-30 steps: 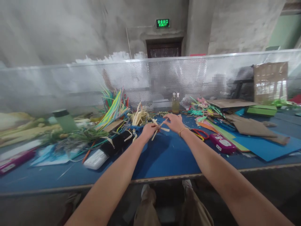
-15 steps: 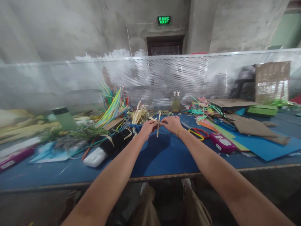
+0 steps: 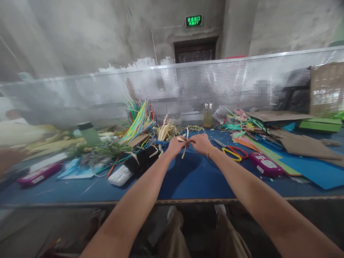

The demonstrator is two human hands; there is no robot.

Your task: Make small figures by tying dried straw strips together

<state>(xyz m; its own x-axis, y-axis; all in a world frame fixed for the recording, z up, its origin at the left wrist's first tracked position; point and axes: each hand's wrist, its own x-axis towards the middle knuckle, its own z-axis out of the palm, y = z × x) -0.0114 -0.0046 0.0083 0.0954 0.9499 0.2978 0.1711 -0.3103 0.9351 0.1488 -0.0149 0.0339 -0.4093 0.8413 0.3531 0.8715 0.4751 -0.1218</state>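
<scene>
Both my hands meet above the blue table, fingers pinched around thin straw-coloured strips [image 3: 183, 154] that cross each other. One strip stands upright and hangs below the fingers, while another pokes out over the left knuckles. My left hand [image 3: 176, 145] is closed on the strips from the left side. From the right, my right hand [image 3: 201, 143], with a gold bracelet at the wrist, is closed on the same strips. The exact crossing is partly hidden by my fingertips. Just behind my left hand sits a bundle of similar pale strips [image 3: 164, 132].
Right of my hands lie scissors [image 3: 233, 153] with red and yellow handles and a purple box [image 3: 264, 164]. Left are a white and black object [image 3: 120, 175], colourful pipe cleaners [image 3: 139, 120] and a green bottle [image 3: 89, 134]. A jar [image 3: 207, 116] stands behind; a blurred person's arm [image 3: 10, 157] shows far left.
The view has turned slightly left, so everything sits further right. The upright strip now tilts differently in my fingers. Another person's blurred arm has come into view at the far left.
</scene>
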